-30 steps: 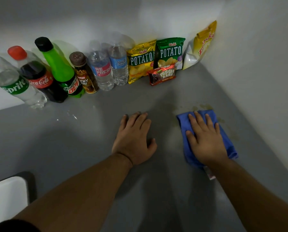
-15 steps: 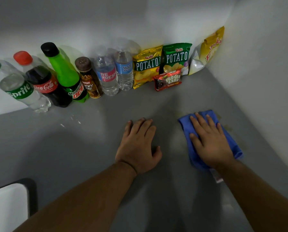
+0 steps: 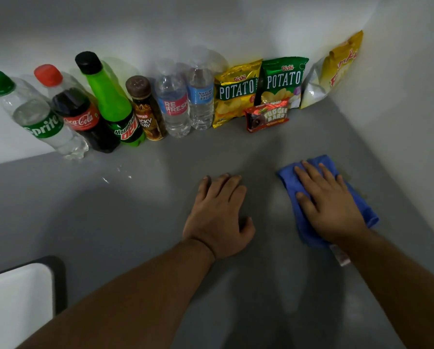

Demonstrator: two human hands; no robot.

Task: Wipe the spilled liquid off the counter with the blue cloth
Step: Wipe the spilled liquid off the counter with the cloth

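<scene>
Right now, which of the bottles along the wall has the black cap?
The bright green Mountain Dew bottle, third from the left, between the Coca-Cola bottle and the brown Kopiko bottle. The other caps are green, red, brown or clear.

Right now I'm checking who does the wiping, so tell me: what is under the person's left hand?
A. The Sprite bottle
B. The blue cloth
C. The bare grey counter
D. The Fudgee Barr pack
C. The left hand lies flat, palm down, on the bare grey counter, while the blue cloth is pressed under the right hand nearer the side wall.
</scene>
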